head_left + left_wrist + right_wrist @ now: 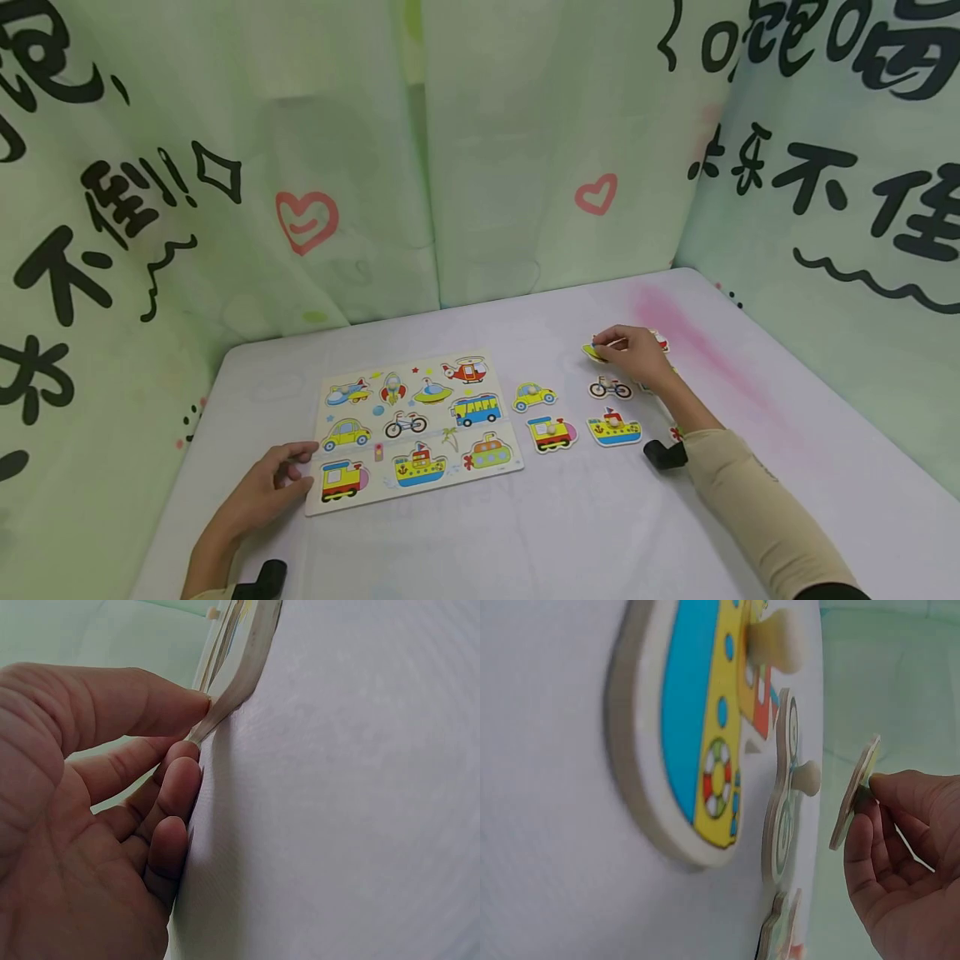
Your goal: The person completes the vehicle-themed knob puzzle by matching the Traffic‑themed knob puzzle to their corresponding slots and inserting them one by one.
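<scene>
A white cloth covers the surface, with a blurred pink streak toward its far right. Pale green curtains stand behind it and along both sides, bearing two pinkish-red outlined hearts. Large black Chinese lettering runs across the side curtains; 不 can be read on each, while other characters are cut off by the frame or too distorted by folds to make out. A wavy black line lies beneath the right-hand writing.

The picture board lies on the left part of the surface, the left hand pinching its left edge. The right hand pinches a thin wooden piece, raised above the surface beyond the bicycle piece. Car, train and ship pieces lie between board and right arm.
</scene>
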A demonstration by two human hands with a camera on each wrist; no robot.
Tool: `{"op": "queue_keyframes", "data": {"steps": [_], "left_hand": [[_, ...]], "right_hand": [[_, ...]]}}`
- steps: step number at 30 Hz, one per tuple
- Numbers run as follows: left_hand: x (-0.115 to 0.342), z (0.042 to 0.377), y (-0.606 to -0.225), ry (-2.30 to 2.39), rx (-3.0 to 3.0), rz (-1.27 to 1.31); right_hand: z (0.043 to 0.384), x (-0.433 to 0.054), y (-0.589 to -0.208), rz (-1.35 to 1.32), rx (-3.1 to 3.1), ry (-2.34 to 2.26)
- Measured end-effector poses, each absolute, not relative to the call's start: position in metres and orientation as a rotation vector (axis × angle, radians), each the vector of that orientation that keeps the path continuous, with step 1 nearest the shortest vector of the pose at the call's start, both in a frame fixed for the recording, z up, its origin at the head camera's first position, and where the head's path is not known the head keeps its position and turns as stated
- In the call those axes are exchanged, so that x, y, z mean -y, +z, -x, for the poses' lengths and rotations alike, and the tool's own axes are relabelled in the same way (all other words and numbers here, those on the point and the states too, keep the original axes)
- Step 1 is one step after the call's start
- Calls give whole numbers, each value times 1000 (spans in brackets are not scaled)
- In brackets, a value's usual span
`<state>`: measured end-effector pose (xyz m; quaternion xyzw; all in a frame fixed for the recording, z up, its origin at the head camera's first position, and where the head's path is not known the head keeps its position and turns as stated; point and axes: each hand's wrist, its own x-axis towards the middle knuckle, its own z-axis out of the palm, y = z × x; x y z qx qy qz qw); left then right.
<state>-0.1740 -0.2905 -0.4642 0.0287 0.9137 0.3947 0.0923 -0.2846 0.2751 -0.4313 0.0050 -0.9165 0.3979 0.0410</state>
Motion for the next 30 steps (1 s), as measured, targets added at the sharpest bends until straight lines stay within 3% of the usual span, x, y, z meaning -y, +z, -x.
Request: {"op": "queue_keyframes", "data": {"steps": [30], "left_hand": [[290,175,-467,1165,-2719,-72]], "right_hand": [[267,-200,-416,-295,2747,1339]]}}
